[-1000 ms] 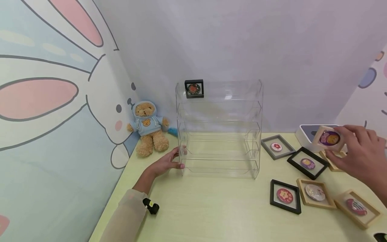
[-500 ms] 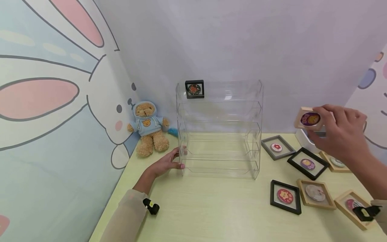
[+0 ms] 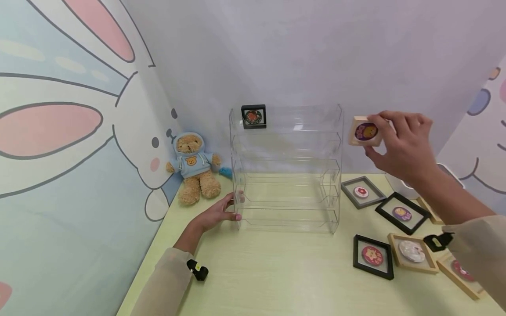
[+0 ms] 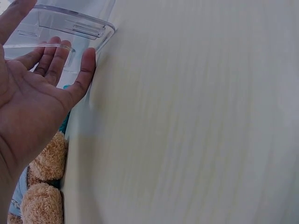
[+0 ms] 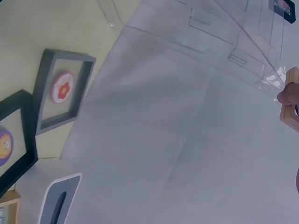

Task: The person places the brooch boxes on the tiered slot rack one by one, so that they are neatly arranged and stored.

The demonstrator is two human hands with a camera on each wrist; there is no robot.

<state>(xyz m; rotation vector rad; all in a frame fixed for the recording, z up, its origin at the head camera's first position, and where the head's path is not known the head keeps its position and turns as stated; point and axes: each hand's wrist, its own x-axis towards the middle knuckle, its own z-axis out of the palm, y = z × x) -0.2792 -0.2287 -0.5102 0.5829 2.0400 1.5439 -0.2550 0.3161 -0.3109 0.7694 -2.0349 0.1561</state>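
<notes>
One square wooden frame [image 3: 364, 131], pinched in fingers of right hand [image 3: 405, 145], right of clear plastic rack [image 3: 288, 215]; left hand [image 3: 215, 215] grips rack side. Top tier: one black frame [image 3: 254, 116]. Surface [image 3: 276, 272]: three wooden frames [image 3: 412, 252], two black frames [image 3: 402, 213], one grey frame [image 3: 361, 192].

A pale wooden frame [image 3: 357, 142] with a purple badge [image 3: 364, 131] is being held upright; at left, a clear tiered rack [image 3: 286, 159] is standing.

By the right sleeve [image 3: 480, 252], a wooden frame [image 3: 457, 281] is partly covered, and by the forearm [image 3: 450, 199], the white box [image 3: 401, 188]. By the edge of the right wrist view, the held frame [image 5: 289, 117] is cut; its badge lettering [image 3: 360, 131] is too small to be read.
</notes>
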